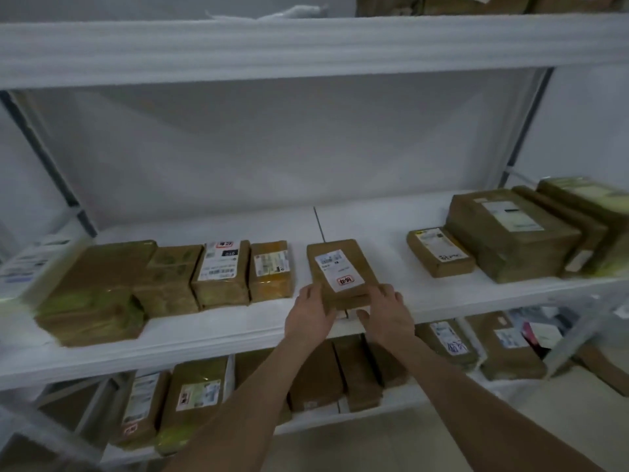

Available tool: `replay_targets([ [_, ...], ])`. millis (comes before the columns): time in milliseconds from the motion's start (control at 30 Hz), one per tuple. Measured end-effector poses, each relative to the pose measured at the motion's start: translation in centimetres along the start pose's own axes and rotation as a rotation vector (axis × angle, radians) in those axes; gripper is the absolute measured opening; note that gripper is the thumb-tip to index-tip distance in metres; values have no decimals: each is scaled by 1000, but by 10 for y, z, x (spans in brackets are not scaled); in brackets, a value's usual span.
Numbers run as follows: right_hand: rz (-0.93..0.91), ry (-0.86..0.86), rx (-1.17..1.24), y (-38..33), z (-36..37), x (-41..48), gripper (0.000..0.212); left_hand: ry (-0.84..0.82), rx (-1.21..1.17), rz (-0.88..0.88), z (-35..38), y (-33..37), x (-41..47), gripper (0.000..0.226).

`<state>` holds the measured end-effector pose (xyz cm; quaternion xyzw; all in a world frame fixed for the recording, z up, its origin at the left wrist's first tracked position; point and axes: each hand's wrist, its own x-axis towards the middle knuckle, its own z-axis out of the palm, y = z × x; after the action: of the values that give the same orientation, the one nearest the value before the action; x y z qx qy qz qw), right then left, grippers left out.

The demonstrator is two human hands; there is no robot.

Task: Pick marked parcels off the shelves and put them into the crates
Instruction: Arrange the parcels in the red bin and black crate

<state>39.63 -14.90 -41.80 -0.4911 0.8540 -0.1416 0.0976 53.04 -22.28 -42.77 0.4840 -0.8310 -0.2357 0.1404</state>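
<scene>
A flat brown parcel (340,267) with a white label and a red stamp lies on the middle white shelf (374,226), its near end at the shelf's front edge. My left hand (311,313) grips its near left corner and my right hand (386,311) grips its near right corner. Fingers of both hands wrap over the parcel's front edge. No crate is in view.
Several brown parcels (218,270) stand in a row to the left, larger boxes (510,233) to the right. The lower shelf (306,422) holds more parcels. The upper shelf's white beam (306,46) runs overhead. Bare shelf surface lies behind the held parcel.
</scene>
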Motion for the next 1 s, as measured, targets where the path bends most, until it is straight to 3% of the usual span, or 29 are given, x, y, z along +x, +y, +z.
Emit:
replay_targets([
  [267, 180, -154, 419, 30, -9, 77, 76, -3, -262, -259, 20, 21, 79, 60],
  [433, 197, -222, 543, 43, -14, 100, 66, -4, -354, -363, 23, 29, 93, 53],
  [600, 197, -302, 590, 63, -20, 107, 20, 70, -501, -465, 25, 36, 77, 59],
  [800, 181, -375, 739, 91, -24, 85, 15, 240, -660, -537, 44, 53, 40, 56],
  [1000, 70, -290, 734, 106, -24, 56, 38, 347, -635, -585, 64, 69, 4, 51],
])
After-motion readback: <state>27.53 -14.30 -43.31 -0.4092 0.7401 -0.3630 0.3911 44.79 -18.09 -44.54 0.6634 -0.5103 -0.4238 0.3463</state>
